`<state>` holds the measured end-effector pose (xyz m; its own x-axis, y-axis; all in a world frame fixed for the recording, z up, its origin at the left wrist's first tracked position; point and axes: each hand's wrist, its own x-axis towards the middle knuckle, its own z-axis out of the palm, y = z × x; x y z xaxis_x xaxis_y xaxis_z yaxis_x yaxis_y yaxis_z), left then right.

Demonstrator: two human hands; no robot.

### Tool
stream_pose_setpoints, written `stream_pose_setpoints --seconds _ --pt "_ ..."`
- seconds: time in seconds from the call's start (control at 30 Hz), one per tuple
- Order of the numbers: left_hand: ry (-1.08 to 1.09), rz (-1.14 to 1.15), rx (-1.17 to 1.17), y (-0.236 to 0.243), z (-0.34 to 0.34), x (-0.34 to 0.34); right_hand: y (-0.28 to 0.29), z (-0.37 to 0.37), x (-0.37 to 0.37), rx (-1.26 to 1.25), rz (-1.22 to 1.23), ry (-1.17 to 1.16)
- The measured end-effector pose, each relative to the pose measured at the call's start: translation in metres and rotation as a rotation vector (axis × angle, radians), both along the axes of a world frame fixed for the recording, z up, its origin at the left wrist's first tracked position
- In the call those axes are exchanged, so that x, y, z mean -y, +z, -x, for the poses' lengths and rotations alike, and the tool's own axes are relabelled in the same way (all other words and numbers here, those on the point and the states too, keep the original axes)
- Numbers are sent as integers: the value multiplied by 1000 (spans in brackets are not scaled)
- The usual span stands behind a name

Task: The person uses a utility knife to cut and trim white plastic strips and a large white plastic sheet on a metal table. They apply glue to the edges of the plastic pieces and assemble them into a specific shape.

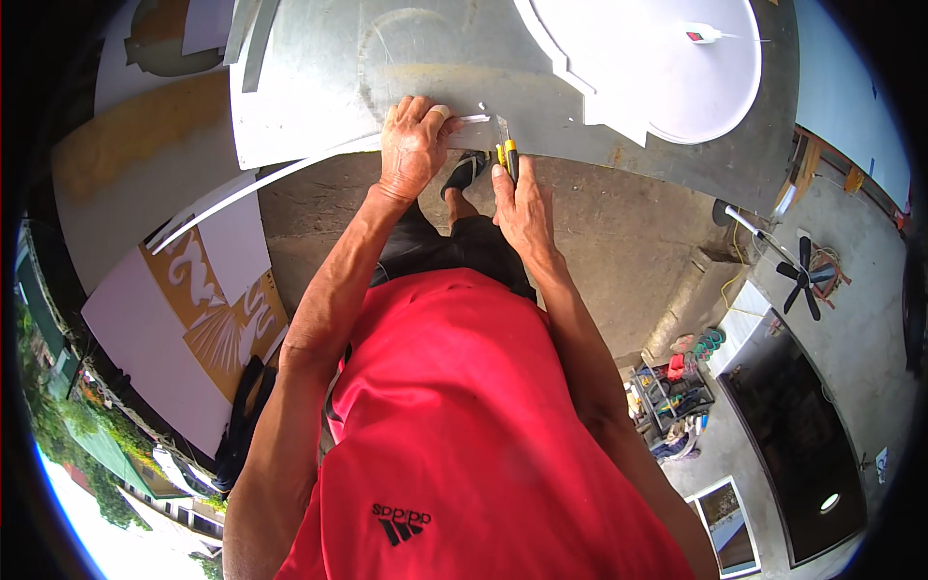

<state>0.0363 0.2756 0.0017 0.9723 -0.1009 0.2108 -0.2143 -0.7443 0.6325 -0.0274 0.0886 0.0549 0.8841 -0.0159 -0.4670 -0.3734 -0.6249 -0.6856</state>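
My left hand (416, 145) is closed on a long thin white strip (261, 189), pressing it near the front edge of the grey metal-topped table (319, 87). The strip's short end pokes out past my fingers to the right, and its long tail runs off the table toward the lower left. In my right hand (525, 208) is a yellow and black utility knife (508, 155), its blade out and pointing away from me. The blade is beside the strip's end, apart from it. A tiny white offcut (481, 105) lies just beyond that end.
A large white disc-shaped piece (667, 58) lies at the table's right, with a small white glue bottle (704, 35) on it. Flat grey strips (253, 48) rest at the far left. Cut-out patterned panels (217, 309) lean at left; a shoe rack (674, 396) and a fan (804, 278) are at right.
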Motion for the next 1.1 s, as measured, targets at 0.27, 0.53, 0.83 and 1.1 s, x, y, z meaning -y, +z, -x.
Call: stream_pose_setpoints --seconds 0.27,0.53,0.83,1.1 --pt "-17 20 87 -4 10 3 5 -6 -7 130 204 153" --pt "1 115 -10 2 14 3 -3 6 -2 146 274 193" --pt "-4 141 28 0 13 4 -4 4 -3 167 310 236" --pt "7 132 67 -1 13 8 1 -2 -15 76 388 287"
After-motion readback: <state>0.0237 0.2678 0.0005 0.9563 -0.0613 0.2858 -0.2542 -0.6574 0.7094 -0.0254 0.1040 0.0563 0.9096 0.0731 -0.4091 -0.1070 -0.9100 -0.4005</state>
